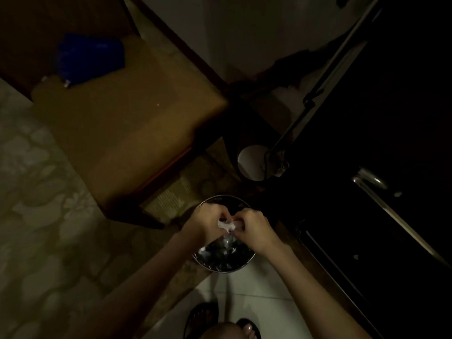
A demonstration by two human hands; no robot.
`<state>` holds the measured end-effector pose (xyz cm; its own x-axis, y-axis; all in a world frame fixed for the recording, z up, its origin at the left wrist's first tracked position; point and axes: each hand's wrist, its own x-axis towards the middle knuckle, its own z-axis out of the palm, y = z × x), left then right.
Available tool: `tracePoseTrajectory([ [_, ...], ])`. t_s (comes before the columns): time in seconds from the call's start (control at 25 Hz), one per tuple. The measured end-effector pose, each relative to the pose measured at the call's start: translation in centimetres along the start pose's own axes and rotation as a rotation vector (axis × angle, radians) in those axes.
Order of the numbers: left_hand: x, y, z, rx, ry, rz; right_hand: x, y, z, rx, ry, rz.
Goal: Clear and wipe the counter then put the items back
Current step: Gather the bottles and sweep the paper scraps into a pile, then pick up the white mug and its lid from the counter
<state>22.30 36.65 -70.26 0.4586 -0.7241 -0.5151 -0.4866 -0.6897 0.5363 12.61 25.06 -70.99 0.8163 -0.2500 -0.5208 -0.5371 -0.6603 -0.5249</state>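
The brown wooden table (137, 123) in the upper left of the frame looks nearly bare, with only a blue boxy object (90, 57) resting at its far end, so the clearing seems largely done. Whether it has been wiped cannot be told in this dim light, and putting items back appears to remain. At lower centre, the left hand (208, 222) and right hand (254, 228) both pinch a small crumpled white wad, perhaps tissue or a wipe (226, 225), directly above a round metal-rimmed bin (249, 261). The bin holds a dark liner and pale scraps. To its upper right stands a round white container (250, 162), contents unclear.
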Motion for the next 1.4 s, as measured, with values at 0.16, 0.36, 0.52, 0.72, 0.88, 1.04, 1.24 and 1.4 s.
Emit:
tracePoseTrajectory([
  [0.16, -0.2, -1.5, 1.5, 0.058, -0.022, -0.042, 0.3, 1.2, 1.6, -0.031, -0.064, 0.020],
  [0.36, -3.1, 1.2, -2.6, 0.148, -0.001, -0.061, -2.3, -1.5, -2.2, -0.035, 0.008, 0.017],
  [0.52, -7.7, 6.3, -9.8, 0.159, 0.034, -0.032, -7.2, -7.0, -9.3, -0.053, 0.090, -0.065],
  [0.72, -15.5, 15.9, -21.5, 0.168, 0.101, 0.079, -16.5, -15.8, -21.9, -0.095, 0.195, -0.167],
  [0.88, -21.6, 24.5, -30.0, 0.235, 0.128, 0.232, -24.8, -20.6, -32.6, -0.186, 0.186, -0.202],
  [1.04, -25.8, 33.3, -37.0, 0.246, 0.102, 0.359, -32.8, -22.9, -41.6, -0.231, 0.199, -0.203],
  [1.24, -28.0, 43.2, -40.4, 0.279, 0.158, 0.501, -41.5, -21.9, -49.1, -0.269, 0.407, -0.168],
  [1.4, -27.8, 51.0, -39.3, 0.262, 0.119, 0.664, -47.6, -18.5, -52.0, -0.208, 0.533, -0.048],
])
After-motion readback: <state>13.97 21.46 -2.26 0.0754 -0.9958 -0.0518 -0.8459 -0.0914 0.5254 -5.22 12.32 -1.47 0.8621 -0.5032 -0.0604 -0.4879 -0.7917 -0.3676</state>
